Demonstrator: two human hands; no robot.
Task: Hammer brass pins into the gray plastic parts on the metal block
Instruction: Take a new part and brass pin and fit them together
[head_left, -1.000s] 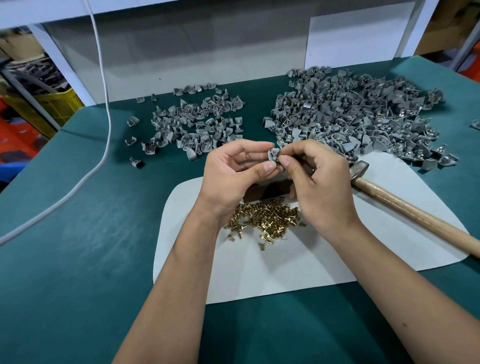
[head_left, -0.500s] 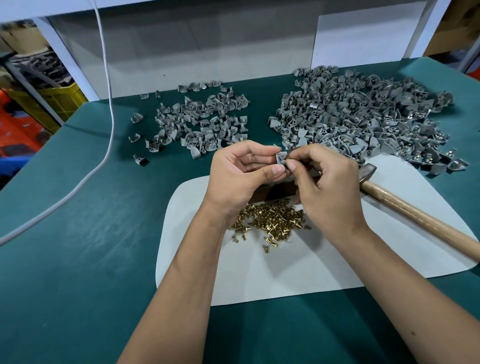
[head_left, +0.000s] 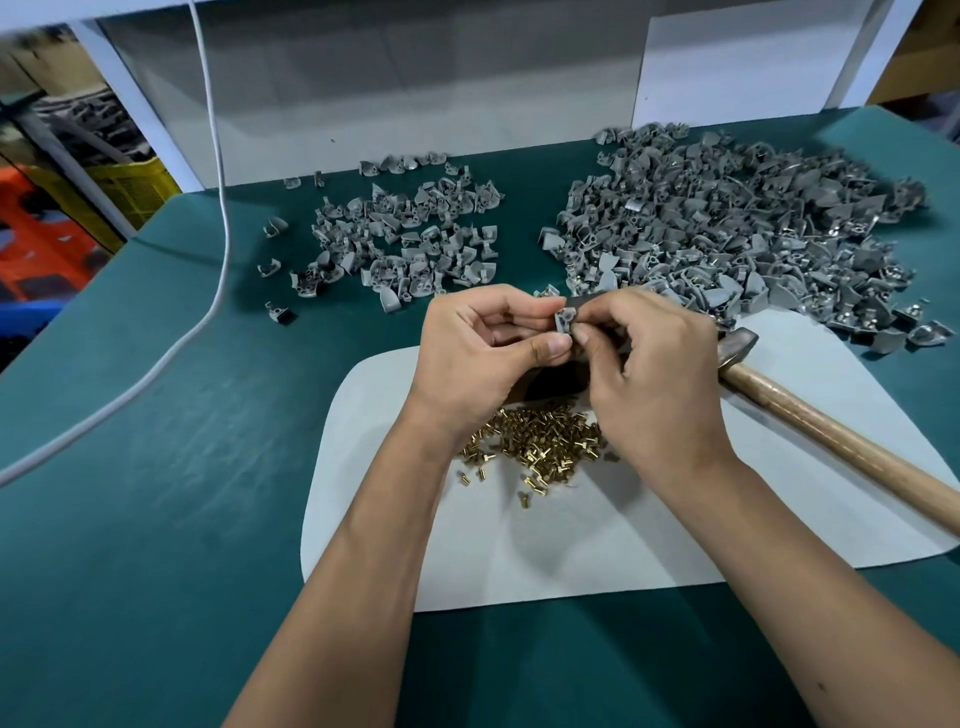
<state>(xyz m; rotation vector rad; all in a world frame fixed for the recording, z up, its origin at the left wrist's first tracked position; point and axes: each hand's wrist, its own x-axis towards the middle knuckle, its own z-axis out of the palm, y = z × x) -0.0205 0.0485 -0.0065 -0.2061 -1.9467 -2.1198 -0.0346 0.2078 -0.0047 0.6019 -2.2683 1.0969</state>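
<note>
**Pinching one gray part above the pins**

Holding a single gray plastic part (head_left: 564, 320) at the centre of the frame, we pinch it between both hands: our left hand (head_left: 480, 358) grips it with thumb and fingertips, and our right hand (head_left: 649, 374) closes on its right edge. Whether a pin sits in it, we cannot tell. Just below lies the heap of brass pins (head_left: 540, 449) on a white mat (head_left: 623, 545). A dark metal block (head_left: 550, 384) shows partly between our hands. The hammer (head_left: 831, 441) rests at right, untouched. Two piles of gray parts (head_left: 727, 228) lie on the green table (head_left: 156, 467) across the upper frame.
</note>
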